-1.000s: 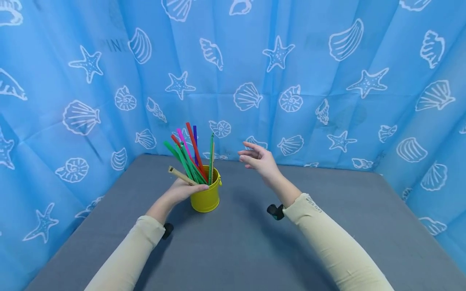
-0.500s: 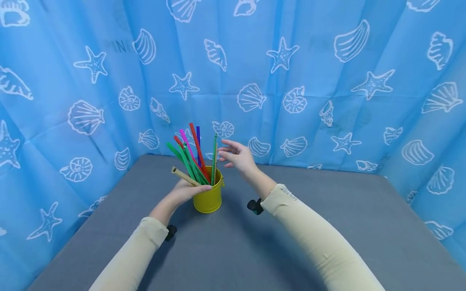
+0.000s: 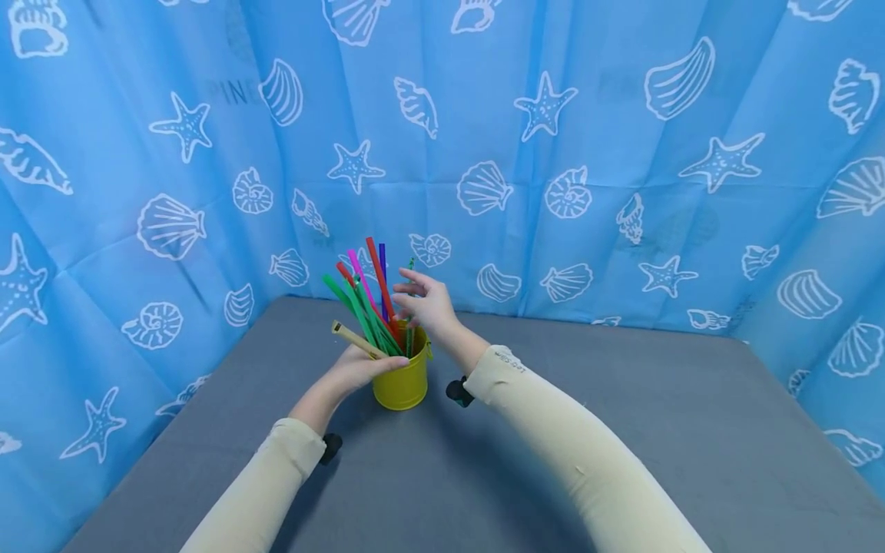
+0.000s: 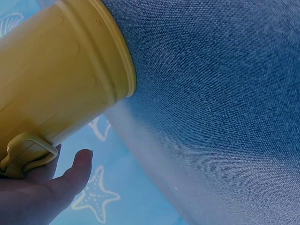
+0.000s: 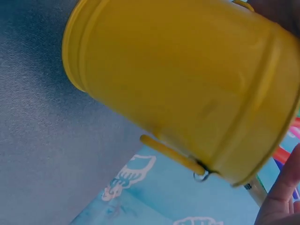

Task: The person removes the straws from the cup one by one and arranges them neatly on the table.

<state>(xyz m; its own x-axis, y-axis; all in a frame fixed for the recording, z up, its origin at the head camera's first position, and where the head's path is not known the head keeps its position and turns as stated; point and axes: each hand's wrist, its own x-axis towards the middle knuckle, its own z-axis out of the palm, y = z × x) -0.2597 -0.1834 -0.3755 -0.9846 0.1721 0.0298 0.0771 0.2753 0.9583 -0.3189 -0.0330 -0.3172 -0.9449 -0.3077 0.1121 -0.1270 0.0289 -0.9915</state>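
Note:
A small yellow metal bucket (image 3: 401, 390) stands upright on the grey table, holding several straws (image 3: 373, 288) in green, red, pink and purple. Also in it are a slim green pencil (image 3: 410, 342) and a beige pen-like stick (image 3: 357, 339) leaning left over the rim. My left hand (image 3: 354, 374) grips the bucket's left side, thumb along the front of the rim; in the left wrist view its fingers (image 4: 80, 169) reach past the bucket's handle lug. My right hand (image 3: 435, 309) is over the bucket's right rim, its loosely bent fingers overlapping the green pencil.
The grey cloth-covered table (image 3: 664, 430) extends to both sides and toward me. A blue curtain (image 3: 588, 115) with white shells and starfish hangs behind and along the sides. The bucket's wire handle (image 5: 171, 154) hangs at its side in the right wrist view.
My right hand has moved left from beside the bucket to the green pencil above its right rim. The left hand stays on the bucket; the head view has shifted slightly.

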